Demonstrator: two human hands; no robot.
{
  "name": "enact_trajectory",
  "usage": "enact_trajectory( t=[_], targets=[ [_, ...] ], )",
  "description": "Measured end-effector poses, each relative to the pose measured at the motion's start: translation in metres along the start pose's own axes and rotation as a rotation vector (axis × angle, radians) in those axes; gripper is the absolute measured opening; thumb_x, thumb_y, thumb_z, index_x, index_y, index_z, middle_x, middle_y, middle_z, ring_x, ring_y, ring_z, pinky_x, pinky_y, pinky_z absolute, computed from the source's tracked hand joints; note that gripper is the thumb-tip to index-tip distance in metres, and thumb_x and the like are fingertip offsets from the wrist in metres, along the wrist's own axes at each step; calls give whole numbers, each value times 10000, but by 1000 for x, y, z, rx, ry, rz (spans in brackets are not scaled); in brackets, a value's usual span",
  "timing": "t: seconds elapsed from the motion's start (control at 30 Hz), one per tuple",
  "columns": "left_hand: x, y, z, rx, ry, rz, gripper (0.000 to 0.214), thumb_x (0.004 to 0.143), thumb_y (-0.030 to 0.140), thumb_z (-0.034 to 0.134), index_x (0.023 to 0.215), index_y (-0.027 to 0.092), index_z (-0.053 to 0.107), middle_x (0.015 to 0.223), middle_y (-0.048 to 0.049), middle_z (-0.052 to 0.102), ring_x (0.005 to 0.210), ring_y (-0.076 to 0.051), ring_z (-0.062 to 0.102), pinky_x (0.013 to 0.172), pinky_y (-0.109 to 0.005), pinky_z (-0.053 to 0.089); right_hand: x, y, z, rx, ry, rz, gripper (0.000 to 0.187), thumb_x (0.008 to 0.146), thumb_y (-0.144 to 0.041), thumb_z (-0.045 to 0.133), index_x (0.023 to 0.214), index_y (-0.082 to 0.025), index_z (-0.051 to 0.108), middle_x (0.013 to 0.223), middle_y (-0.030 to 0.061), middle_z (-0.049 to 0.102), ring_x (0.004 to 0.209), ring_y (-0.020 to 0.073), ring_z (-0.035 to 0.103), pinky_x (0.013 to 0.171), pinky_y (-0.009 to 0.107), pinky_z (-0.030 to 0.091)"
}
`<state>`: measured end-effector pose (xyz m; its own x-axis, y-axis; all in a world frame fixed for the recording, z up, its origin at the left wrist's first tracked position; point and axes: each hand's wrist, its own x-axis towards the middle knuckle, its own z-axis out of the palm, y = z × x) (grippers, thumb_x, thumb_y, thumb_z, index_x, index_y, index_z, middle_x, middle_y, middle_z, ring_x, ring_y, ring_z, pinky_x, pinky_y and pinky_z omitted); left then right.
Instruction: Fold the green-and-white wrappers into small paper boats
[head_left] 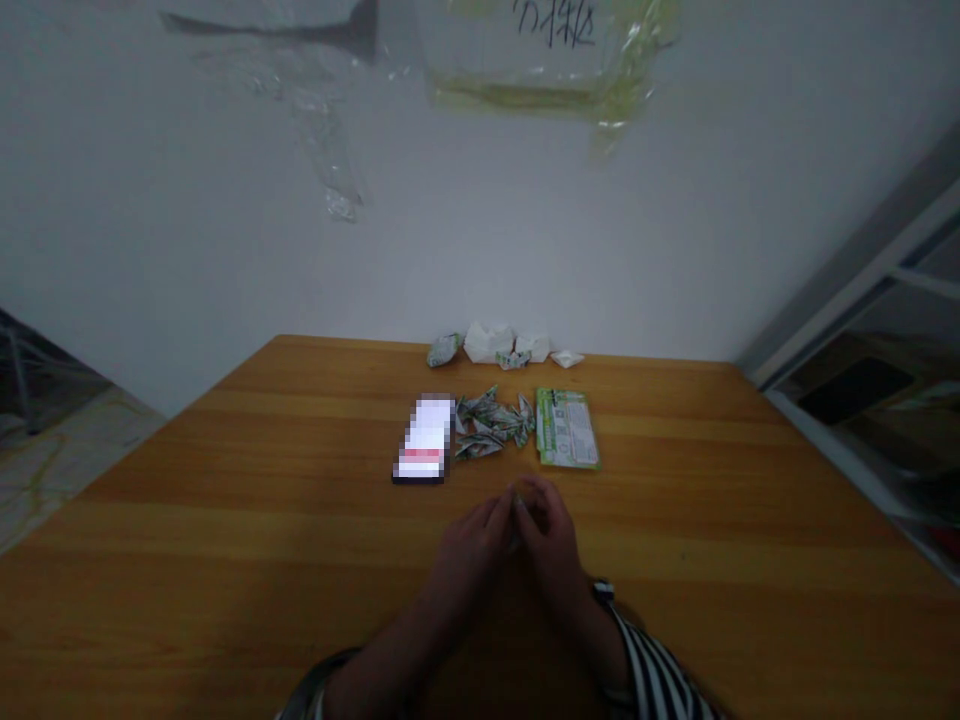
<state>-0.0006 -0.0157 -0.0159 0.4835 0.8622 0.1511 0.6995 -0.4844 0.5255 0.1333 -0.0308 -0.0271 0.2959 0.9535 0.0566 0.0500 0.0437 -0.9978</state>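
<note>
My left hand [466, 555] and my right hand [551, 545] meet over the near middle of the wooden table [225, 520]. Their fingertips press together around something small that I cannot make out. Just beyond them lies a pile of small folded green-and-white paper pieces [491, 425]. A phone [425, 438] with a lit screen lies to the left of the pile. A flat stack of green-and-white printed paper [568, 428] lies to its right. My right wrist wears a watch, and both sleeves are striped.
Crumpled white and green paper scraps [499, 345] lie along the table's far edge against a pale wall. Clear plastic bags [540, 60] hang on the wall above. A metal frame [862, 300] stands at the right. Floor shows at the left.
</note>
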Motion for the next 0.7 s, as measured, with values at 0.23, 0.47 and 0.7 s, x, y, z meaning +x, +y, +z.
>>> enact_trajectory(
  t=[0.23, 0.47, 0.7],
  targets=[
    [2, 0, 3, -122, 56, 29, 434, 877, 136, 453, 1298, 192, 543, 1147, -145, 680, 963, -257, 664, 827, -360, 540, 3, 4, 1, 147, -1, 56, 295, 754, -296, 676, 1022, -185, 620, 619, -46, 529, 558, 146, 533, 507, 234, 465],
    [0, 4, 9, -249, 99, 80, 408, 891, 165, 469, 1282, 219, 573, 1108, -119, 674, 949, -232, 653, 823, -327, 535, 5, 3, -2, 216, -31, 133, 308, 719, -243, 657, 1013, -168, 605, 584, -70, 496, 520, 128, 494, 485, 220, 418],
    [2, 8, 4, -623, 156, 78, 370, 877, 168, 533, 1230, 221, 629, 1145, -112, 652, 1042, -224, 620, 911, -333, 494, 2, -6, -7, 159, -36, 49, 308, 782, -237, 598, 1085, -186, 572, 772, -2, 632, 657, 156, 586, 575, 238, 483]
  ],
)
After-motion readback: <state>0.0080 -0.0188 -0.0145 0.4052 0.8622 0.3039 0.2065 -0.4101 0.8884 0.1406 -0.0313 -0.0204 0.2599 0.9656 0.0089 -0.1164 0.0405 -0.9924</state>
